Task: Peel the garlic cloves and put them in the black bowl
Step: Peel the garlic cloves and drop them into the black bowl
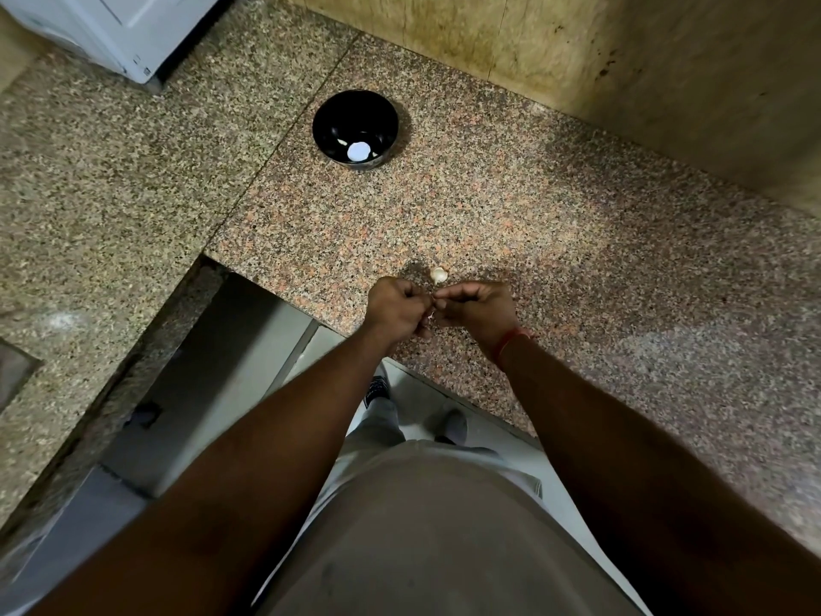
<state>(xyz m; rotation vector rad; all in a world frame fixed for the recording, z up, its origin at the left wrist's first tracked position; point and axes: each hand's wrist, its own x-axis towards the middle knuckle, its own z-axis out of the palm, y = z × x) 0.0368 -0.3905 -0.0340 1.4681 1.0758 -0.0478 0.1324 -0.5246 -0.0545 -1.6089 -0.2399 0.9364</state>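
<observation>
Granite counter [533,215], black bowl [328,113] far back. Left hand [395,311] and right hand [477,311] pinched one garlic clove [432,314] together. Another clove [438,275] just beyond.

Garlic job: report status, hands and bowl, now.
Both hands, left hand and right hand, pinching one garlic clove between them. Spare garlic piece on counter just beyond. Black bowl far off, path unobstructed.

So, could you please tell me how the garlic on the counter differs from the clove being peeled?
The garlic piece lies free on the granite counter, fully visible; the clove is pinched between the left hand and right hand, almost hidden. Both look pale.
</observation>
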